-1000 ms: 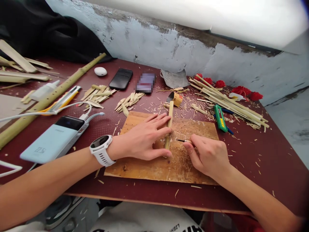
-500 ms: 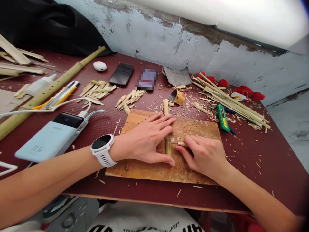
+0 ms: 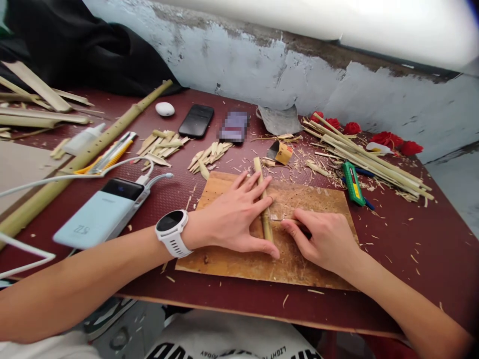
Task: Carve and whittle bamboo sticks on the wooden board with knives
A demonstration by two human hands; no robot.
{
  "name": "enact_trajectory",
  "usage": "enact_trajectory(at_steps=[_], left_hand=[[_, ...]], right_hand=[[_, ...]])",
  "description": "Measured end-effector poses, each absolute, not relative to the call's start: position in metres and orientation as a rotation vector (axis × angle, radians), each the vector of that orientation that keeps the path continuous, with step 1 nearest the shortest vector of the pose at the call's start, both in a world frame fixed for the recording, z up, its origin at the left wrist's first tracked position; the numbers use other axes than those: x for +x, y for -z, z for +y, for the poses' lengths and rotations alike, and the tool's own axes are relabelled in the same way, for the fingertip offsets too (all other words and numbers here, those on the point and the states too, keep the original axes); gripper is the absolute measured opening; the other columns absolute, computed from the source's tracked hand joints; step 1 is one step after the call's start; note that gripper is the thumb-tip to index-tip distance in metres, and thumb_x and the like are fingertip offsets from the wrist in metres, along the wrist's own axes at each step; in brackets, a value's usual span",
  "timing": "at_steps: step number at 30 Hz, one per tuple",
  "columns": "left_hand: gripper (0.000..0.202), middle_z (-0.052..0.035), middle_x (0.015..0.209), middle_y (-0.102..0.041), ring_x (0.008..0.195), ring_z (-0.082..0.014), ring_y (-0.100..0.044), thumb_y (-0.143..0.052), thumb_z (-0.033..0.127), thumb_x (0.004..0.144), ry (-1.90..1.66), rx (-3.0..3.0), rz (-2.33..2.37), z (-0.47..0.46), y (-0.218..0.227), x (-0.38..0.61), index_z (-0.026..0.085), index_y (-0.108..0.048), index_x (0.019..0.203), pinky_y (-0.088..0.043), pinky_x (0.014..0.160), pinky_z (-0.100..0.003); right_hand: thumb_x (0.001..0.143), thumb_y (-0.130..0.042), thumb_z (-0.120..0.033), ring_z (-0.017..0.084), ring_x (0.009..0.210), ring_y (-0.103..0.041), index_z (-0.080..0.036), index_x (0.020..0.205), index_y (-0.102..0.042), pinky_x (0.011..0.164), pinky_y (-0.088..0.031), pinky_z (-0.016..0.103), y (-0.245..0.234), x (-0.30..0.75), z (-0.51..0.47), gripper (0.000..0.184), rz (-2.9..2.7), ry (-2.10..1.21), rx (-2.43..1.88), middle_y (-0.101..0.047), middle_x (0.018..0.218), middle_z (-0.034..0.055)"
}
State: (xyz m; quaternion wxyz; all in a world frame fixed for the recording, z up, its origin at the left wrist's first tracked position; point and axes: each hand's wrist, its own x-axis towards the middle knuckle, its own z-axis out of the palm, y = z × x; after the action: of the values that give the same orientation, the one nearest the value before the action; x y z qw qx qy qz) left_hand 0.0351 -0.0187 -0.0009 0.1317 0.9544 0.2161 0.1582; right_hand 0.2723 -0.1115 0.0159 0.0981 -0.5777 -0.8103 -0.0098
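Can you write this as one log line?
left hand: spread across yellow-green bamboo tube; right hand: holding thin grey-tipped tool; beneath: rectangular brown wooden board

Wht smartwatch [image 3: 172,233] on L wrist [image 3: 192,230], w/ round blk face [image 3: 171,221] & slotted strap [image 3: 176,244]. Wht top [image 3: 224,331] w/ lg blk lettering [image 3: 164,351], sm. txt incl. "LIGHT" [image 3: 279,349]. Hands [image 3: 239,219] & forearms [image 3: 93,284] bare.

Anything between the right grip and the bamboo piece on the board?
Nothing visible: the slim tool in the right grip points over the board toward the bamboo piece. The left grip lies across part of it.
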Motion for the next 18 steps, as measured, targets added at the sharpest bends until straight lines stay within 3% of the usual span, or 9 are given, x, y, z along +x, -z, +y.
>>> enact_trajectory(at_steps=[5,18], left_hand=[[0.105,-0.026,0.169,-0.031,0.158,-0.0496,-0.024,-0.052,0.091,0.084,-0.421,2.788,0.65,-0.019,0.002,0.035,0.01,-0.052,0.152,-0.021,0.129,-0.068],[0.113,-0.0272,0.17,-0.027,0.159,-0.0498,-0.02,-0.054,0.094,0.08,-0.407,2.78,0.632,-0.018,0.001,0.035,0.009,-0.05,0.153,-0.02,0.129,-0.066]], right_hand=[[0.107,-0.044,-0.052,0.015,0.056,-0.057,-0.02,0.076,-0.061,0.059,-0.017,0.031,-0.019,0.271,-0.107,0.047,-2.432,-0.076,-1.765,-0.066,0.064,0.0011],[0.108,-0.04,-0.056,0.015,0.059,-0.056,-0.02,0.077,-0.06,0.061,-0.018,0.031,-0.029,0.273,-0.1,0.052,-2.523,-0.299,-1.782,-0.066,0.066,0.0018]])
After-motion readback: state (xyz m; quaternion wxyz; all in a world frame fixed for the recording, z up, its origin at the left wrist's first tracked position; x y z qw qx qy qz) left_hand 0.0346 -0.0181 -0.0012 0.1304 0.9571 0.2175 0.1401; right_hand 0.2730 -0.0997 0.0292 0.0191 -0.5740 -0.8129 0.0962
